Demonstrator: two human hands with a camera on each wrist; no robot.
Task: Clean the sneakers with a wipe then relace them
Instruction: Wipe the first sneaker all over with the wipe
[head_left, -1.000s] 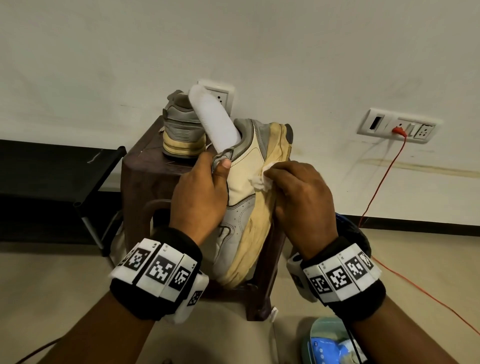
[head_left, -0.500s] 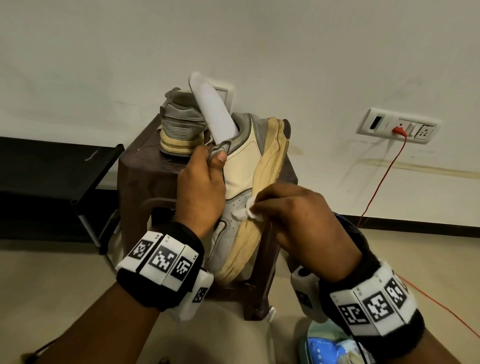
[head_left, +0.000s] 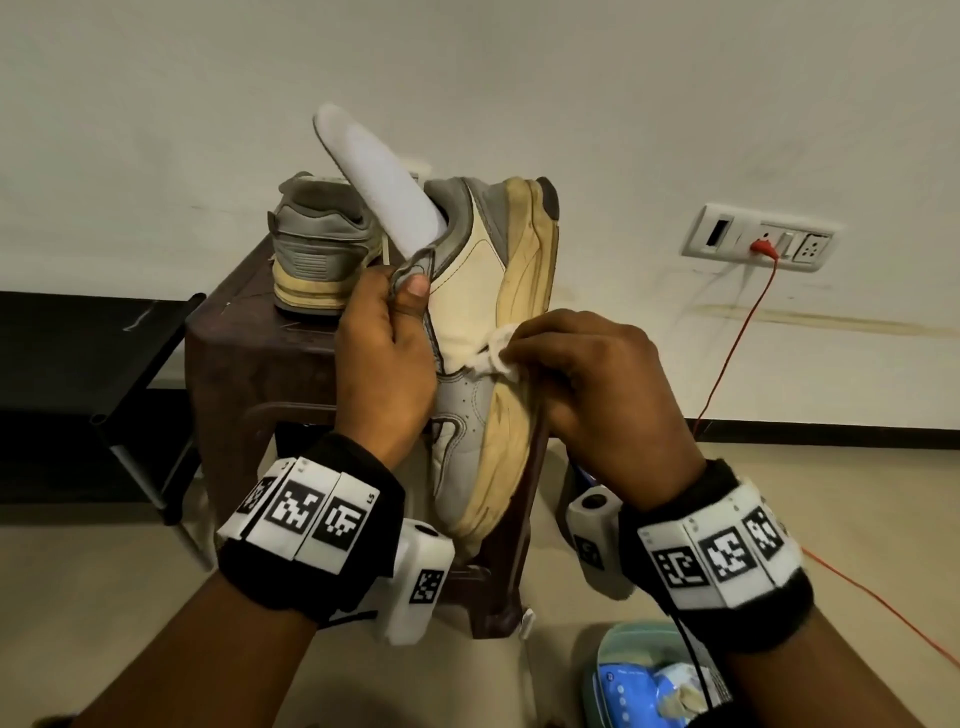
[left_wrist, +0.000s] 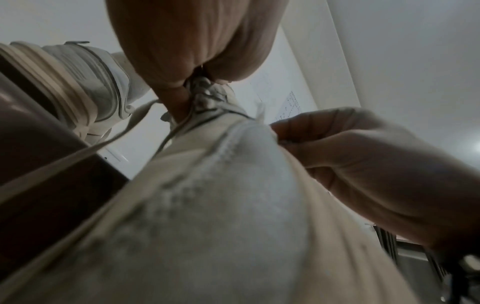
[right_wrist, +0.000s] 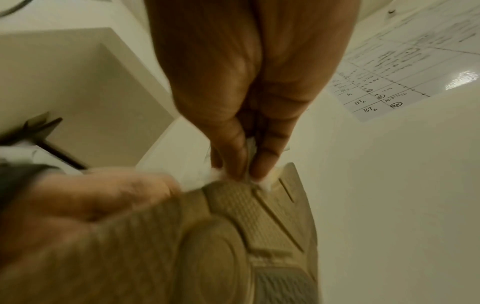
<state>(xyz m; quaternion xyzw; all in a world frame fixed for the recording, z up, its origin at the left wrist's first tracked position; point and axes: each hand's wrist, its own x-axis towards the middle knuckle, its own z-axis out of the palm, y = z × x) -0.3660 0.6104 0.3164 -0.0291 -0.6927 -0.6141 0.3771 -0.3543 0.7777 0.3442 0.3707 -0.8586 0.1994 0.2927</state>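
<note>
A cream and grey sneaker (head_left: 470, 322) stands on its toe against the brown stool (head_left: 260, 358), sole turned right, a white insole (head_left: 374, 187) sticking out of its top. My left hand (head_left: 387, 358) grips the sneaker at its lace edge, thumb on the upper. My right hand (head_left: 592, 374) pinches a crumpled white wipe (head_left: 496, 353) and presses it where the upper meets the yellowed midsole. In the right wrist view the wipe (right_wrist: 215, 174) sits between fingertips at the sole's edge. The second sneaker (head_left: 322, 254) rests on the stool behind, heel toward me.
A black rack (head_left: 119, 374) stands left of the stool. A wall socket (head_left: 758, 244) with a red cable (head_left: 732, 353) is at the right. A wipes pack in a pale green tub (head_left: 649, 686) lies on the floor by my right forearm.
My right hand slid the wipe down along the midsole, then back up to the middle of the sneaker's side. The left hand kept its grip while the sneaker rose slightly.
</note>
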